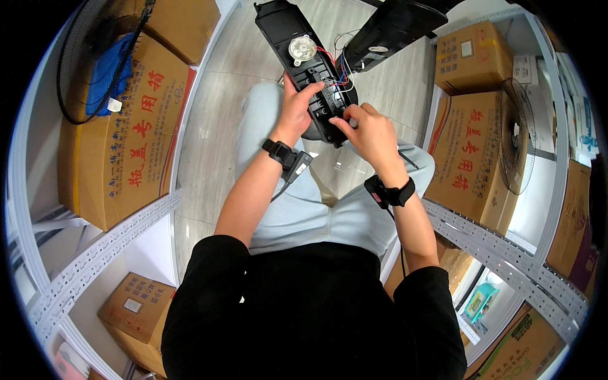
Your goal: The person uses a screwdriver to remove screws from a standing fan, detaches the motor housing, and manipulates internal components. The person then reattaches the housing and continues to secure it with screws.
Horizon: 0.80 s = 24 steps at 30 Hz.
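Note:
A long black plastic panel point(284, 28) slants over my lap, its inner side up. On it sit a round silvery motor point(302, 49) and a row of small switches; red, blue and white wires point(344, 68) run from it toward a larger black housing point(396, 31) beyond. My left hand point(295, 107) grips the panel's left edge, the thumb stretched across near the switches. At the panel's near right end, my right hand point(372, 130) is closed, thumb and fingers pinched round a small greyish piece that is mostly hidden.
Metal shelves point(114, 247) flank me on both sides, loaded with cardboard boxes point(136, 126). Black wire fan grilles point(519, 136) rest against boxes left and right. Cabled black wristbands point(392, 192) sit on both wrists. Pale wood-look floor point(212, 101) lies ahead.

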### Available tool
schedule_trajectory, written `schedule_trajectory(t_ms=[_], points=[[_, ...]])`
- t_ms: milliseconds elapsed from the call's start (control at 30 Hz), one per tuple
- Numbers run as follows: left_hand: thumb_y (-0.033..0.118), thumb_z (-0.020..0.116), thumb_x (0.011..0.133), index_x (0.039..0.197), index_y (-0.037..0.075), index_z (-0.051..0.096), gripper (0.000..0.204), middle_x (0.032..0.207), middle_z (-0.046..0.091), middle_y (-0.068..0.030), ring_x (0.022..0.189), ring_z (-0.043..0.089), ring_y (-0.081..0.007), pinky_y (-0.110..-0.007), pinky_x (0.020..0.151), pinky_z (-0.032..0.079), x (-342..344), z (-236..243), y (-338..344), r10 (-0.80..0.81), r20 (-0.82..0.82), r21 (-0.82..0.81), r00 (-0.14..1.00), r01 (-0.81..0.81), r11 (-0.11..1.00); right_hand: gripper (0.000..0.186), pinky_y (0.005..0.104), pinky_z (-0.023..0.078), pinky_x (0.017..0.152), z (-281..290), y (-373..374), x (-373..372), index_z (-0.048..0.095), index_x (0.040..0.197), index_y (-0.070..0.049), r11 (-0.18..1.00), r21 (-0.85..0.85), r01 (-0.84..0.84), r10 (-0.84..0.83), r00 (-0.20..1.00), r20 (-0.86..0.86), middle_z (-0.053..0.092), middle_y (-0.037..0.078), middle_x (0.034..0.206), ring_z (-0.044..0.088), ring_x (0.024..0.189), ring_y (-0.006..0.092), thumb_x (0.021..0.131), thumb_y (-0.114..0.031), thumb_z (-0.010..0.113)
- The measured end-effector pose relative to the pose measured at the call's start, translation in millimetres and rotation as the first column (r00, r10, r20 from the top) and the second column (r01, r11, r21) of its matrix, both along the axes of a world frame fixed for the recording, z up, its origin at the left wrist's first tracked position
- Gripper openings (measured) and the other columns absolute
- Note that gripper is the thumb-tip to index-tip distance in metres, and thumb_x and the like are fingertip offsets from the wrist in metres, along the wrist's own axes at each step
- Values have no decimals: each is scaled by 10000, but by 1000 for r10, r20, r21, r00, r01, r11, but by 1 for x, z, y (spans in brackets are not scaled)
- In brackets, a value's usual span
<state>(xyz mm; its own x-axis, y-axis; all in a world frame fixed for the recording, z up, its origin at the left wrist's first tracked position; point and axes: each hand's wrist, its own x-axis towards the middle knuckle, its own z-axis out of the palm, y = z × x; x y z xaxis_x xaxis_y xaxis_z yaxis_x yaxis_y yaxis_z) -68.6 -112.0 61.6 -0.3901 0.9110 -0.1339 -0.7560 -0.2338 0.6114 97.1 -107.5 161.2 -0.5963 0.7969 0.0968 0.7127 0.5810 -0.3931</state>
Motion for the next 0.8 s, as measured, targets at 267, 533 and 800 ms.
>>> schedule_trajectory(t_ms=[267,533,800], points=[[-115,655,815,1293,112,403,586,1167,590,-56,1032,618,-170,-339,882,535,-1,1,-1,-3,12,-6,1000,3,1000,268,413,515,565,-27,1,-4,664,851,-69,999,44,1,-5,996,88,645,91,806,660,648,311,876,-330,718],[-114,634,838,1276,91,403,536,1180,598,-92,1037,646,-217,-378,881,562,1,-2,1,21,-51,13,998,-20,1000,129,425,538,591,-29,-6,-5,644,847,-74,997,75,-20,17,999,38,638,106,813,667,671,327,873,-197,675],[-130,626,815,1397,118,329,698,1213,568,-64,1077,610,-180,-342,888,543,1,0,-3,-87,-35,-20,996,86,996,170,452,535,646,22,23,-34,701,928,-63,999,48,-9,21,964,-265,697,142,851,671,721,366,874,-222,672]])
